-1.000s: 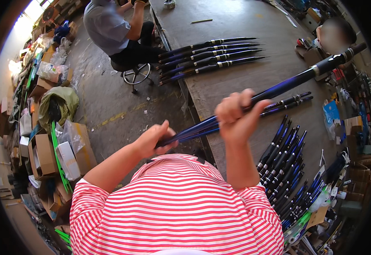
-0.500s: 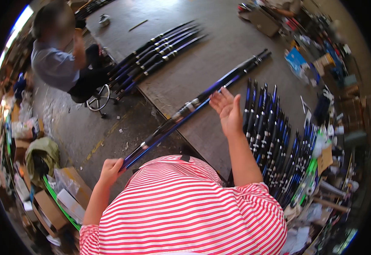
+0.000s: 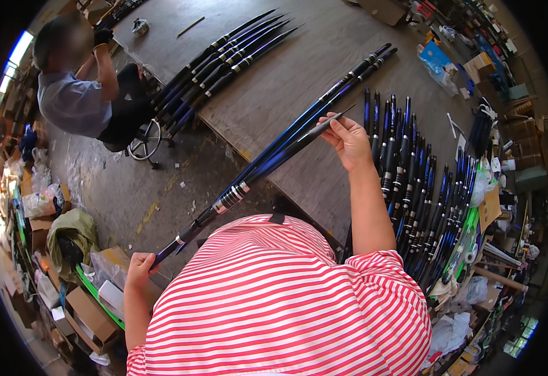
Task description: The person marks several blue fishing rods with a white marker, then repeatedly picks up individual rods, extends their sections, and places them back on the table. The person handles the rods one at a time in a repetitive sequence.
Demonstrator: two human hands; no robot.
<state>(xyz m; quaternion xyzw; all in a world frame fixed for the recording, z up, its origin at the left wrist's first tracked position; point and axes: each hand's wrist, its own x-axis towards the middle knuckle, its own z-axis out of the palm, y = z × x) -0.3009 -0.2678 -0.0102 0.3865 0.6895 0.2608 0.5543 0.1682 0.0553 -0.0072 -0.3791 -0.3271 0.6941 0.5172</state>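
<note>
A dark blue-black telescopic fishing rod (image 3: 230, 199) with silver bands slants across in front of my body. My left hand (image 3: 140, 269) is closed around its lower end. At the other end, my right hand (image 3: 347, 143) pinches the slim grey tapered tip between thumb and fingers. Just beyond it, two more dark rods (image 3: 343, 86) lie side by side over the table (image 3: 249, 116), their lower parts passing behind the held rod. Close to my right forearm, many similar rods (image 3: 405, 163) lie in a row.
Another group of rods (image 3: 224, 66) rests on the far left of the table, partly over its edge. A person (image 3: 76, 100) sits there on a wheeled stool (image 3: 145, 139). Cardboard boxes (image 3: 89, 313) and a green cloth bag (image 3: 73, 238) crowd the left; cluttered goods line the right.
My right hand was open with fingers spread; now it pinches the rod's tip. My left hand has moved left and down, bringing the rod nearer my body, apart from the other two.
</note>
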